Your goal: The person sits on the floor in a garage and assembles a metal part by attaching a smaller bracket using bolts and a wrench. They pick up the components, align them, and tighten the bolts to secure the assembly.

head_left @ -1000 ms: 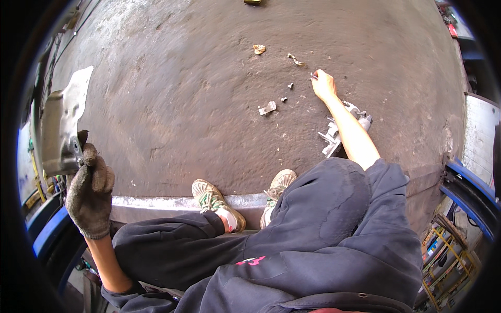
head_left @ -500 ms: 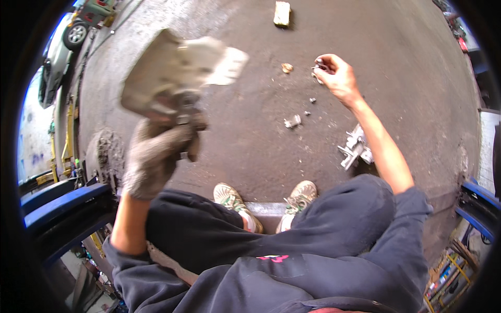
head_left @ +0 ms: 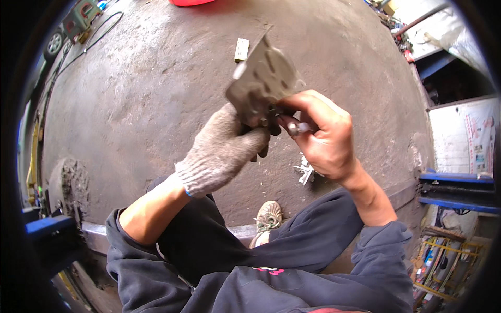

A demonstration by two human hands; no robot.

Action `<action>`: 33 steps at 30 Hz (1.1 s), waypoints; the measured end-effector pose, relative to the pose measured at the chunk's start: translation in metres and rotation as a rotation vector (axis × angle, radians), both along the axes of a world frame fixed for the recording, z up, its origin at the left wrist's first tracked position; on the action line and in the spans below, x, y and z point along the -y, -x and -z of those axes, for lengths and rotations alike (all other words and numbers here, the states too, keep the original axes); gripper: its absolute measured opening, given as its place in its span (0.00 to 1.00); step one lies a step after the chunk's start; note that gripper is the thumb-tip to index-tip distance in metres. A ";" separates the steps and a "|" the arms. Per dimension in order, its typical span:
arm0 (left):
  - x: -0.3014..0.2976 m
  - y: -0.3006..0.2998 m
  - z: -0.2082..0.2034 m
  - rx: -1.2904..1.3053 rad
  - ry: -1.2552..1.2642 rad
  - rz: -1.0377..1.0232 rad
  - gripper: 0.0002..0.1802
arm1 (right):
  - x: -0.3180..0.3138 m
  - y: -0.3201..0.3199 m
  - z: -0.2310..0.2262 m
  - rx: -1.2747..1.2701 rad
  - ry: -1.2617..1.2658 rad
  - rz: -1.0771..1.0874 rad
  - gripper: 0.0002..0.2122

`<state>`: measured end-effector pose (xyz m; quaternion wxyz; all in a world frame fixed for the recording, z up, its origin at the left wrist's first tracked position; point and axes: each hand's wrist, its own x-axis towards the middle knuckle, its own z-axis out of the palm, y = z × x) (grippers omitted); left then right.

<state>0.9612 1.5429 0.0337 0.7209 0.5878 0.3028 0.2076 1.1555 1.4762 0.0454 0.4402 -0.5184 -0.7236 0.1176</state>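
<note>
In front of me, my left hand (head_left: pixel 222 148), in a grey knit glove, grips the lower end of a bent grey metal plate (head_left: pixel 263 73) with slots in it. The plate is tilted, its broad part pointing up and away. My bare right hand (head_left: pixel 331 138) is closed at the plate's lower right, fingers curled beside the left fingertips. Out of this hand pokes a small shiny metal piece (head_left: pixel 298 128), possibly a bolt; its kind is unclear. Below the right hand, a silvery metal casting (head_left: pixel 305 170) lies on the floor, partly covered.
A small pale box (head_left: pixel 241 50) lies on the floor beyond the plate. Blue steel arms (head_left: pixel 456 182) are at the right, with another blue arm (head_left: pixel 52 225) at the left. Far off are a red object (head_left: pixel 192 2) and a black hose (head_left: pixel 107 28).
My left hand has brought the plate rightward to the middle. My right hand has come in from the far right to the plate, carrying small metal pieces. My view has shifted.
</note>
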 end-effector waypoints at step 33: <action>-0.036 0.028 0.041 -0.232 -0.154 -0.099 0.22 | -0.058 0.035 0.029 0.455 0.031 0.056 0.03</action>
